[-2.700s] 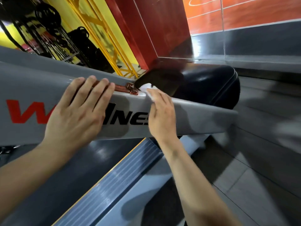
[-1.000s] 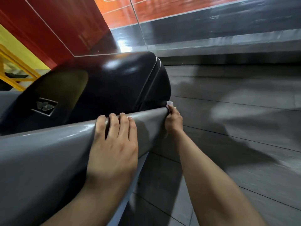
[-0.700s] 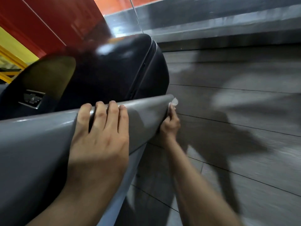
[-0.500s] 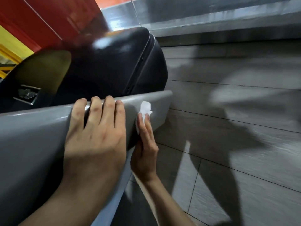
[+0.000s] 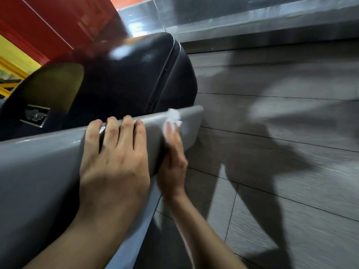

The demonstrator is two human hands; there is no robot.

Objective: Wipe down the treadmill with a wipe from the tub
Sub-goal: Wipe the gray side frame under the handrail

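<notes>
The treadmill's grey side rail slants across the left of the view and ends at the centre. Behind it bulges the glossy black motor cover. My left hand lies flat on the rail, its fingers over the top edge. Just to its right, my right hand presses a small crumpled white wipe against the rail's outer face near its end, fingers straight and blurred. The wipe tub is not in view.
Grey floor tiles with shadows fill the right side. A red wall panel and yellow frame stand at the upper left. A grey ledge runs along the back.
My right hand brought the wipe back from the rail's end tip onto its outer face and is now rubbing upward there. My left hand has stayed on the rail.
</notes>
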